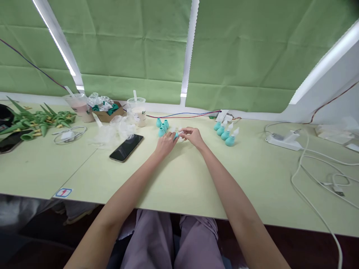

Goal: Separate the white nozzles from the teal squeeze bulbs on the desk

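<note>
In the head view, my left hand [166, 143] is closed around a small teal rubber bulb [176, 135] near the middle of the table. My right hand [193, 136] pinches a small whitish nozzle tip [181, 132] at the bulb's mouth; whether it is seated in the bulb I cannot tell. Translucent pieces, probably more tips, lie partly hidden around my fingers. Just left of my hands stand several open-mouthed teal bulbs [161, 131] without tips. Off to the right, several teal bulbs [230, 141] with pointed translucent tips stand in a slanting row.
A phone [126, 148] and crumpled plastic bags [119, 129] lie left of my hands. Behind them are a drink cup [138, 116] and a cardboard box [108, 116]. Green plastic parts [42, 121] are piled far left. A power strip [284, 142] with white cables sits right.
</note>
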`<action>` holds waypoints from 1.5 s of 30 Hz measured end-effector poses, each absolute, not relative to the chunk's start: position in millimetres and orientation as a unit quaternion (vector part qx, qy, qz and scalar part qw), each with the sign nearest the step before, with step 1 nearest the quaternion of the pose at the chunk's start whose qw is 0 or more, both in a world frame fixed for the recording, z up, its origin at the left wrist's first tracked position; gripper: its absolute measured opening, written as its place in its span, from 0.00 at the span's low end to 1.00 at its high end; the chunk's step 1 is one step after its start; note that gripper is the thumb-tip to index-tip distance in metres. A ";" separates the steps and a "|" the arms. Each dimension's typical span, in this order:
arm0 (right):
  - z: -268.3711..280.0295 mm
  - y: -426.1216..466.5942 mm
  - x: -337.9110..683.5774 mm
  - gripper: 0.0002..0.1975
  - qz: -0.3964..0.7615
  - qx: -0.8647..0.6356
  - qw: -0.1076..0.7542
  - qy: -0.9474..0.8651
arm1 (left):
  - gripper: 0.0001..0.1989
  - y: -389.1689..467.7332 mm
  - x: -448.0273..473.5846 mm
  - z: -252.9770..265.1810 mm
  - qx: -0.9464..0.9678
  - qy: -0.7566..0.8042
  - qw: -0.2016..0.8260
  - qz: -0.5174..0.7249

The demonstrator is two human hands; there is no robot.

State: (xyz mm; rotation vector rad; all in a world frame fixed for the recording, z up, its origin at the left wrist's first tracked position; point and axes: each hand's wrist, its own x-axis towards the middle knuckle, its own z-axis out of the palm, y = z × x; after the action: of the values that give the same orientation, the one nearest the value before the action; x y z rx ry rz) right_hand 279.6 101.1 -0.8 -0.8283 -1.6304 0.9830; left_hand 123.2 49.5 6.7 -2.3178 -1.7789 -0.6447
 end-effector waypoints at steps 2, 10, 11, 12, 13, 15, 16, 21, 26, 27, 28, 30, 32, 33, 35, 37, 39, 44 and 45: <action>0.5 98.6 273.3 0.16 0.369 -0.338 0.540 -0.677 | 0.18 49.6 126.0 7.1 -0.767 -0.598 0.087 -0.216; 1.1 104.4 278.9 0.16 0.238 -0.417 0.687 -0.545 | 0.18 55.8 107.5 13.0 -0.704 -0.654 0.078 -0.268; 0.2 105.7 284.2 0.16 0.221 -0.427 0.687 -0.544 | 0.17 56.6 102.6 14.1 -0.693 -0.651 0.085 -0.297; -1.4 106.2 288.4 0.14 0.205 -0.439 0.669 -0.564 | 0.17 57.4 98.1 15.2 -0.681 -0.646 0.092 -0.332; -3.4 105.8 290.6 0.12 0.186 -0.455 0.640 -0.591 | 0.17 58.1 94.3 16.1 -0.667 -0.639 0.098 -0.370; -8.2 102.2 287.2 0.11 0.149 -0.500 0.567 -0.637 | 0.18 59.6 88.7 17.1 -0.634 -0.632 0.100 -0.434; -10.6 99.4 282.0 0.13 0.132 -0.520 0.531 -0.656 | 0.18 60.4 86.8 17.1 -0.620 -0.633 0.098 -0.454; -17.6 85.2 247.2 0.10 0.003 -0.501 0.390 -0.773 | 0.18 66.1 78.4 10.6 -0.587 -0.663 0.087 -0.455; -24.4 84.5 237.1 0.07 -0.054 -0.489 0.351 -0.797 | 0.18 73.1 67.9 0.7 -0.579 -0.689 0.088 -0.426; -26.1 85.9 236.9 0.07 -0.051 -0.490 0.355 -0.794 | 0.17 74.3 66.1 -0.9 -0.577 -0.693 0.087 -0.423; -27.8 87.6 236.8 0.06 -0.046 -0.491 0.361 -0.791 | 0.17 75.5 64.7 -2.4 -0.575 -0.695 0.087 -0.423; -30.4 90.5 236.0 0.06 -0.035 -0.491 0.371 -0.788 | 0.17 77.5 62.6 -4.9 -0.575 -0.694 0.088 -0.426; -31.5 92.1 235.0 0.06 -0.028 -0.488 0.371 -0.790 | 0.17 78.8 61.6 -6.7 -0.575 -0.692 0.084 -0.427; -31.5 92.2 234.5 0.06 -0.027 -0.486 0.366 -0.793 | 0.17 79.3 61.3 -7.3 -0.575 -0.693 0.080 -0.427; -30.4 91.5 233.8 0.06 -0.033 -0.484 0.354 -0.800 | 0.17 80.1 61.1 -8.1 -0.571 -0.697 0.074 -0.428; -28.6 90.0 233.8 0.06 -0.045 -0.480 0.345 -0.805 | 0.17 80.7 60.8 -8.0 -0.564 -0.696 0.076 -0.437; -26.8 88.5 234.1 0.06 -0.058 -0.479 0.339 -0.808 | 0.16 81.3 60.1 -7.2 -0.556 -0.695 0.080 -0.449; -22.6 83.7 234.2 0.08 -0.080 -0.481 0.329 -0.809 | 0.14 83.3 56.4 -5.3 -0.514 -0.720 0.073 -0.460; -21.7 82.2 234.1 0.09 -0.083 -0.484 0.336 -0.804 | 0.13 84.4 55.2 -5.5 -0.504 -0.723 0.071 -0.467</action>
State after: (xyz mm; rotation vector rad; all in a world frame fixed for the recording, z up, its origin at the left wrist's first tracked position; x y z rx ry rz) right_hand 234.1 82.2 -21.7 -1.2621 -2.0968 -0.2175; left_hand 55.2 84.4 -5.5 -1.5160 -2.1757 -1.4037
